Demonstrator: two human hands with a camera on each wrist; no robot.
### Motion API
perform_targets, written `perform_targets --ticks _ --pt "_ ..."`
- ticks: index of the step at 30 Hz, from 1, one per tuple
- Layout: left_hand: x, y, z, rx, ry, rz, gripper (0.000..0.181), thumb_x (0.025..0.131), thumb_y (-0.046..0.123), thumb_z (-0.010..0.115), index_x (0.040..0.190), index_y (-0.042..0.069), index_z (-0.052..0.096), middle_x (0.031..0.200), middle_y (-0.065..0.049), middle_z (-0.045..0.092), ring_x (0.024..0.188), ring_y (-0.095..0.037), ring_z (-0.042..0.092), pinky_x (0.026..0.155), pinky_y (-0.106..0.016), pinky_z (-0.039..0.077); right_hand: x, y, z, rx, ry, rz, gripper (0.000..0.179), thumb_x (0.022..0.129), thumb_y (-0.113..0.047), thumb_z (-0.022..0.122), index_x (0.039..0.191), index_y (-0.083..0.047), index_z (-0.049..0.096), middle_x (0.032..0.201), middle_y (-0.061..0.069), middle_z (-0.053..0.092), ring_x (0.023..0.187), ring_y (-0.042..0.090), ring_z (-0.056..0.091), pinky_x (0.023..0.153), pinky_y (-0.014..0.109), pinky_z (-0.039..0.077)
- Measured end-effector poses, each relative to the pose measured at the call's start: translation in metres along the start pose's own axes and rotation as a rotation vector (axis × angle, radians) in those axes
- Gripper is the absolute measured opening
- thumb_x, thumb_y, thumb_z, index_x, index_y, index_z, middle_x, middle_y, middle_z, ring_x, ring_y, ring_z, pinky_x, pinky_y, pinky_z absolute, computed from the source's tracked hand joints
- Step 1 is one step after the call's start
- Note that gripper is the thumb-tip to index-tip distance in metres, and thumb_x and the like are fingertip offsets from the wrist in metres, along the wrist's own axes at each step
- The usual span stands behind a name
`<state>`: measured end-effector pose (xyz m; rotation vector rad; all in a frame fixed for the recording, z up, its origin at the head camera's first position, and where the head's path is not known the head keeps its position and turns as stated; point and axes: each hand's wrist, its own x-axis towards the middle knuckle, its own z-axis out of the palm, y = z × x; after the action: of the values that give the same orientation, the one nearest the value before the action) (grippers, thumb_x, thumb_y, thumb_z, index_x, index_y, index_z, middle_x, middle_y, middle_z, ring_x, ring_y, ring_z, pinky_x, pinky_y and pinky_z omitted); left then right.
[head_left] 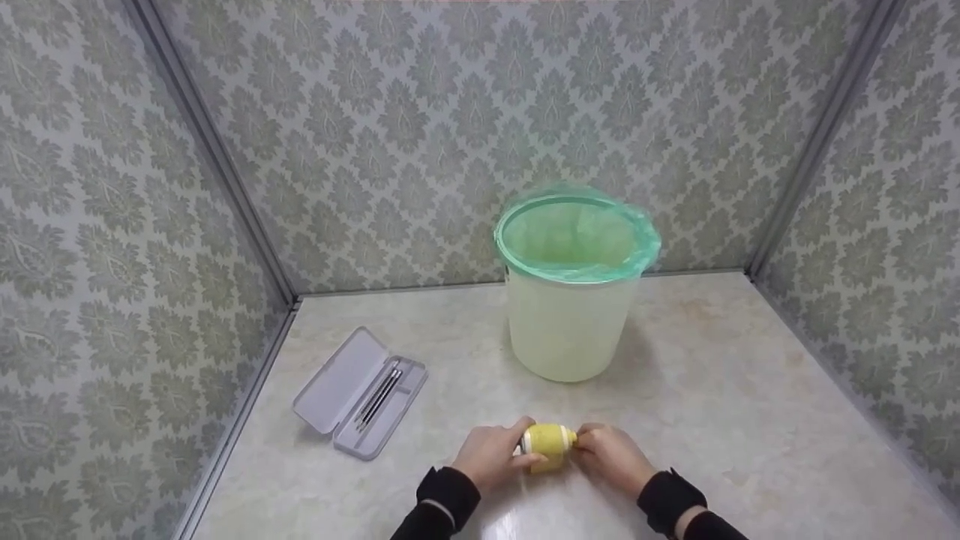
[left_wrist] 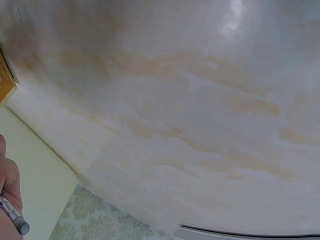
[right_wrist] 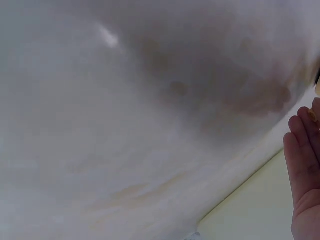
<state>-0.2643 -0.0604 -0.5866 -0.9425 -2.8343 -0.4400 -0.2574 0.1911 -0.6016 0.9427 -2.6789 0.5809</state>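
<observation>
Near the front of the table, my left hand (head_left: pixel 491 454) holds a small yellow bottle (head_left: pixel 546 439) with white bands, tilted on its side. Its narrow yellow tip (head_left: pixel 573 437) points right, and the fingers of my right hand (head_left: pixel 611 454) pinch it. The left wrist view catches only part of the left hand (left_wrist: pixel 11 182), with a grey rounded end (left_wrist: pixel 21 226) of something beside it; what it belongs to I cannot tell. At the edge of the right wrist view, the right hand (right_wrist: pixel 303 165) is cut off.
Behind the hands stands a pale bin (head_left: pixel 568 330) lined with a green bag (head_left: pixel 576 271). To the left lies an open grey pencil case (head_left: pixel 341 382) containing several slim pens (head_left: pixel 379 397). Patterned walls (head_left: pixel 450 135) enclose the marbled table (head_left: pixel 720 390) on three sides.
</observation>
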Motion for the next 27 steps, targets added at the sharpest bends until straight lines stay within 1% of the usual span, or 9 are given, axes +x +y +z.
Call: perform_targets --ticks 5,9,14,21,27 --pt "-0.001 0.0 -0.001 -0.005 0.005 0.003 0.053 0.088 0.065 0.061 0.123 0.025 0.058 0.067 0.005 0.065 0.053 -0.007 0.049 0.055 -0.022 0.041 -0.002 -0.001 -0.001 0.027 -0.017 0.017 0.005 0.084 -0.002 0.077 0.084 -0.007 0.078 0.083 0.003 0.074 0.079 0.019 0.07 0.074 0.034 0.059" --pt "-0.002 0.0 -0.001 -0.003 0.011 -0.004 0.052 0.089 0.065 0.061 0.122 0.025 0.058 0.067 0.005 0.065 0.053 -0.007 0.05 0.055 -0.022 0.041 -0.003 -0.002 -0.001 0.035 -0.007 -0.01 0.008 0.083 -0.001 0.077 0.085 -0.008 0.079 0.083 0.002 0.073 0.079 0.019 0.07 0.074 0.033 0.059" --pt "-0.003 -0.001 -0.001 -0.003 0.007 -0.014 0.052 0.09 0.064 0.061 0.123 0.025 0.058 0.069 0.005 0.067 0.054 -0.008 0.052 0.056 -0.022 0.042 -0.008 -0.003 -0.001 0.066 0.019 -0.047 0.01 0.085 -0.003 0.077 0.09 -0.011 0.081 0.085 0.002 0.074 0.08 0.018 0.071 0.075 0.032 0.059" --pt "-0.004 -0.002 0.0 0.027 0.01 -0.006 0.053 0.089 0.063 0.063 0.124 0.024 0.057 0.068 0.005 0.066 0.053 -0.008 0.052 0.054 -0.023 0.042 -0.013 -0.004 -0.002 0.094 0.0 -0.05 0.009 0.089 -0.006 0.075 0.094 -0.01 0.081 0.087 0.003 0.074 0.082 0.018 0.071 0.076 0.031 0.059" --pt "-0.003 -0.001 -0.001 0.031 0.012 0.01 0.053 0.09 0.065 0.059 0.123 0.023 0.056 0.063 0.004 0.063 0.05 -0.008 0.047 0.052 -0.021 0.039 -0.015 -0.004 -0.004 0.102 -0.006 -0.047 0.01 0.089 -0.007 0.076 0.095 -0.012 0.082 0.087 0.002 0.074 0.083 0.017 0.071 0.076 0.031 0.059"
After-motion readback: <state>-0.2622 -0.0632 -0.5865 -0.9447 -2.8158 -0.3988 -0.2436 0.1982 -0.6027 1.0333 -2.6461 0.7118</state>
